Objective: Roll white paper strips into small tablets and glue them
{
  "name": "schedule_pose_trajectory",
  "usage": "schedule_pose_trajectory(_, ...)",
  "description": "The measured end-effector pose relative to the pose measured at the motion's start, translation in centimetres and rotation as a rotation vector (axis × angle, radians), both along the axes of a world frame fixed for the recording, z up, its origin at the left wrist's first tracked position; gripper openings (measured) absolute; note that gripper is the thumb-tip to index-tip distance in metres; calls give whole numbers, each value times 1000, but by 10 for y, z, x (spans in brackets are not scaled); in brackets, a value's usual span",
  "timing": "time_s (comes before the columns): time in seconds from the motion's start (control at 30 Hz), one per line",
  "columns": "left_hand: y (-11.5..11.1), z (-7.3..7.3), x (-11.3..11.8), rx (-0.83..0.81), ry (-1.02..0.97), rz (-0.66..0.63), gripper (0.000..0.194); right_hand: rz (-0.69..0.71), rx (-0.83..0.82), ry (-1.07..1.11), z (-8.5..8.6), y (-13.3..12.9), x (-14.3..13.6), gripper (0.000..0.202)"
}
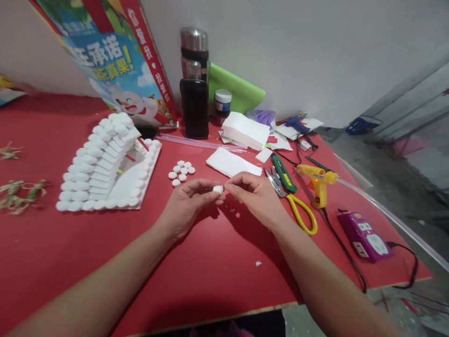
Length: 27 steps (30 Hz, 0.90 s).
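Pinched in the fingertips of my left hand (185, 206) is a small white tablet (218, 189) with a rough, crumpled-looking surface. My right hand (261, 201) is closed in a pinch right beside that tablet; whether its fingertips grip the edge or a bit of white stuff cannot be made out. Behind my left hand lies a cluster of several white round tablets (183, 170). To the left stands a white model staircase (108, 168), edged with rows of similar white discs. White crumbs (258, 264) lie on the red tabletop (210, 276) near my hands.
Yellow-handled scissors (301, 215), a green utility knife (283, 173), a lit yellow glue gun (318, 182) and a purple power strip (365, 236) with cords lie right. Folded white sheets (233, 161), a phone (194, 108), a thermos (194, 40) and a printed box (122, 65) are behind.
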<state>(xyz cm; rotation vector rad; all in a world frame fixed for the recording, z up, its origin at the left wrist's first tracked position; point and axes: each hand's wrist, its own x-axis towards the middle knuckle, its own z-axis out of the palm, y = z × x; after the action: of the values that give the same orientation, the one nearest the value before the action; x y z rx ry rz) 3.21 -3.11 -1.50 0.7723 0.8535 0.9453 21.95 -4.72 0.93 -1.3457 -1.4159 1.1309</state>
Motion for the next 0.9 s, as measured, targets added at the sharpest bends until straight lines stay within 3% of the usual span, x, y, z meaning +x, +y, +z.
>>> schedule_pose_trajectory(0.13,1,1,0,20,22,6,34,-102,65,-160,10,3,22,22)
schedule_pose_trajectory(0.23,0,1,-2,90,107,16,33,-27,124,-374,13,5,43,9)
schedule_pose_trajectory(0.3,-1,2,-2,168,153,32,30,34,107,-490,12,7,52,14)
schedule_pose_trajectory(0.37,-1,4,-2,247,171,45,27,-1,93,-550,10,7,52,14)
schedule_pose_trajectory(0.5,-3,6,-2,356,206,42,22,-98,152,-365,11,1,32,16)
schedule_pose_trajectory(0.6,-5,7,-2,384,217,28,22,-11,166,-176,14,-5,16,17)
schedule_pose_trajectory(0.73,-7,8,-3,408,216,49,27,32,140,-165,15,-7,8,18)
schedule_pose_trajectory(0.9,-8,9,-3,519,290,51,16,42,51,-80,9,-6,7,17)
